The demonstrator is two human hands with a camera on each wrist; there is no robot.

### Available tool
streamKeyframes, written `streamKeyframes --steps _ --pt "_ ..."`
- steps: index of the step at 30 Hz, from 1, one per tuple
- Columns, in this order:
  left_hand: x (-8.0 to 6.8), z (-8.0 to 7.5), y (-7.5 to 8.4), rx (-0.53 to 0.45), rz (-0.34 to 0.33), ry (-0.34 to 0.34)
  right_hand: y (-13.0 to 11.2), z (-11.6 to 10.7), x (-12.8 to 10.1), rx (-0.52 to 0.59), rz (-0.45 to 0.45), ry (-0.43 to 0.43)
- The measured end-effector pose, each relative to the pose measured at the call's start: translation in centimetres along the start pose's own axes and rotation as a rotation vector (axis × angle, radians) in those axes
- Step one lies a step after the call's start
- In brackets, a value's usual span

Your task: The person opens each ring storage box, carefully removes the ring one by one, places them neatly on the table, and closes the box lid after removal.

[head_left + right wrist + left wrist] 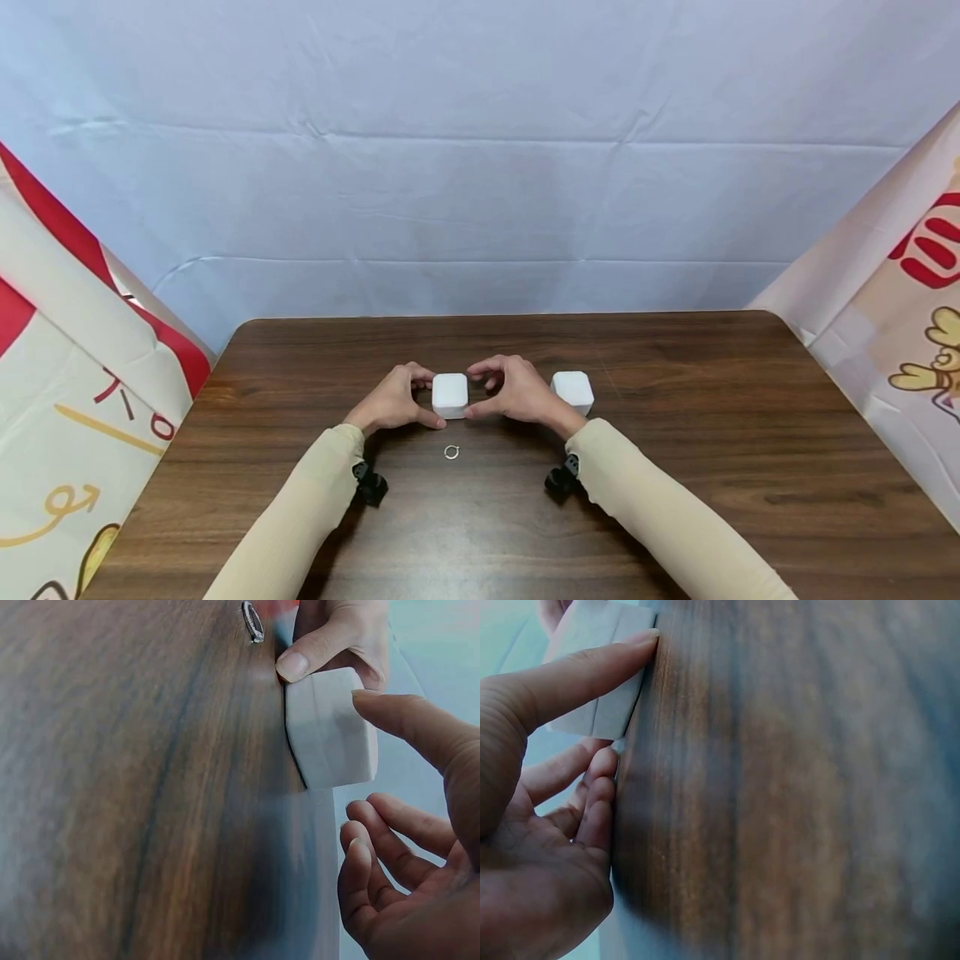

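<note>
Left hand [395, 400]: thumb and fingers are gripping the left side of the white box [450, 396], parted about as far as its sides; the left thumb [592, 673] is pressing low, close to the surface [750, 467].
Right hand [517, 392]: the right thumb [409, 720] is touching the box's upper part, while the other fingers are resting in a loose curl just apart from it; the hand is spreading fairly wide and grasping nothing.
Thumb risk: with the right thumb alone bearing on the upper part, an upward push could be sliding off the plain wall, or tipping the box if the left grip is proving weak.
Seam: a thin line is running around the sides and the box is looking closed; a thumb straying across it could be pinning both halves together.
White box: it is sitting between the two hands, over the surface; I cannot tell whether its whole underside is touching.
Ring [256, 636]: it is lying on the person's side of the box, near the left thumb; a hand sweeping back could be knocking it away.
Second box [572, 390]: it is sitting just beyond the right wrist, where an outward swing could be bumping it.
Pale cloth [480, 167]: it is hanging behind the surface.
</note>
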State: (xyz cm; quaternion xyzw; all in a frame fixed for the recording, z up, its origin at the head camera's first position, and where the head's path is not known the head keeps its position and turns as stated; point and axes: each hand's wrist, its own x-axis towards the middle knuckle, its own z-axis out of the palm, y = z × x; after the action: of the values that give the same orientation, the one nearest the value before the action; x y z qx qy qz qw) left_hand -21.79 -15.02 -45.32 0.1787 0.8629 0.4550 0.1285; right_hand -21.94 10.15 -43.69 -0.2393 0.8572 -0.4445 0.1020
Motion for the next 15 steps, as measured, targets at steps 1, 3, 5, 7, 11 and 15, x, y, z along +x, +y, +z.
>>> streamKeyframes --steps 1,3,5,7,11,15 --pt "0.0 0.0 0.0 0.001 0.001 0.000 -0.1 -0.1 -0.1 -0.002 -0.002 -0.001" --pt "0.0 0.0 0.0 0.004 0.003 0.000 -0.3 -0.4 -0.5 -0.003 -0.011 -0.002" --pt "0.0 -0.1 0.0 0.011 0.007 0.001 -0.4 -0.8 -0.7 -0.007 -0.020 0.004" --pt "-0.1 -0.1 -0.1 0.019 0.012 0.005 -0.5 -1.2 -1.0 -0.012 -0.029 0.012" --pt "-0.2 -0.2 -0.1 0.044 0.015 0.024 -0.4 -2.1 -1.8 -0.018 -0.043 0.031" --pt "-0.6 -0.5 0.1 0.069 0.017 0.055 -0.2 -3.3 -2.8 -0.024 -0.049 0.065"
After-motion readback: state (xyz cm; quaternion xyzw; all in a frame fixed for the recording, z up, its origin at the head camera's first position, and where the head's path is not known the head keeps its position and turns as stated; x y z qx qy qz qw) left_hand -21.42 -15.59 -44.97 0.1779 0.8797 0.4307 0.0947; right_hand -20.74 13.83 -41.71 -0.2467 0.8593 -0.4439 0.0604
